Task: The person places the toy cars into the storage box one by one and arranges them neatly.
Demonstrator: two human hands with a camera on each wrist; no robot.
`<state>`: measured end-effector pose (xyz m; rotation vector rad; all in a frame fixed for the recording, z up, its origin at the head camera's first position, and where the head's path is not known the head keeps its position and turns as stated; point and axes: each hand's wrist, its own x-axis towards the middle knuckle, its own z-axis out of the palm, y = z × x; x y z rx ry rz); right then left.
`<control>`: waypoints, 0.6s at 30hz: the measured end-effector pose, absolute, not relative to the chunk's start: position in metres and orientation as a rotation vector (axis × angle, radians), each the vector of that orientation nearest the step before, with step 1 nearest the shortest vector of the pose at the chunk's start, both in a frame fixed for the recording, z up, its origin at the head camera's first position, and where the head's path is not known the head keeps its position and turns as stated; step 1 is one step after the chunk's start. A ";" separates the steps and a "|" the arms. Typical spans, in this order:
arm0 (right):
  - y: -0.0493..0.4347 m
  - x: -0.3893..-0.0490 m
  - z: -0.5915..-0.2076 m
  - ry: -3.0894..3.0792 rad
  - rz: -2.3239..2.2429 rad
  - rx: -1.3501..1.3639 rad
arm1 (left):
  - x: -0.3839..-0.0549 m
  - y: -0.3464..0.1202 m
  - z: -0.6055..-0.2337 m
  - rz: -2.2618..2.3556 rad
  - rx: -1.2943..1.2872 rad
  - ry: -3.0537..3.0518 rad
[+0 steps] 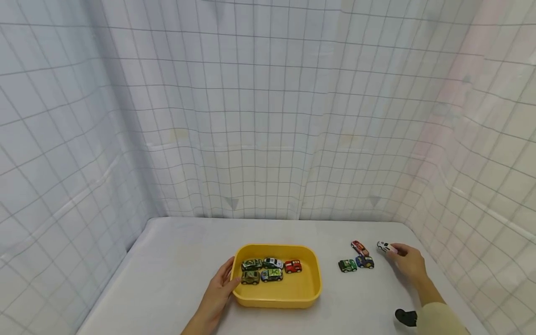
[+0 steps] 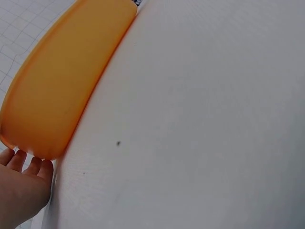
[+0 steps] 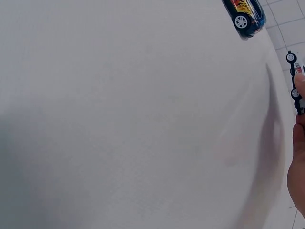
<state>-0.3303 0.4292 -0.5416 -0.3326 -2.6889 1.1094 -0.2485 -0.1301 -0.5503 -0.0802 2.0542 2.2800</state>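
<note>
My left hand [image 1: 216,291] holds the left side of a yellow tray [image 1: 289,296], thumb over the rim and fingers along the outer wall. The left wrist view shows these fingertips [image 2: 46,167] against the tray's orange-looking end. Inside lie several toy cars, among them a red one [image 1: 293,266] and a white one [image 1: 273,263], grouped at the left and back. Out to the right, my right hand [image 1: 411,265] pinches a white toy car [image 1: 383,246] between thumb and fingers. In the right wrist view that car [image 3: 292,76] appears above the white surface, partly covered by the thumb.
Right of the tray, a red toy car [image 1: 359,248], a green one [image 1: 347,265] and a dark blue one [image 1: 365,262] lie close together on the white table [image 1: 184,260]. A black object [image 1: 405,317] sits beside the right sleeve. Grid-patterned curtains [image 1: 268,139] surround the table.
</note>
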 end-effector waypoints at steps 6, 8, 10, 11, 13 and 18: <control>0.430 -0.332 -0.535 -2.672 1.090 -0.277 | -0.250 -0.131 -0.552 2.283 -0.059 2.050; 0.427 -0.332 -0.532 -2.667 1.095 -0.247 | -0.251 -0.132 -0.553 2.286 -0.058 2.050; 0.425 -0.333 -0.530 -2.665 1.105 -0.216 | -0.251 -0.132 -0.553 2.287 -0.064 2.051; 0.424 -0.332 -0.529 -2.664 1.115 -0.203 | -0.251 -0.132 -0.553 2.288 -0.067 2.050; 0.422 -0.332 -0.526 -2.670 1.114 -0.183 | -0.252 -0.131 -0.553 2.285 -0.075 2.051; 0.417 -0.333 -0.521 -2.675 1.071 -0.128 | -0.251 -0.131 -0.551 2.281 -0.079 2.060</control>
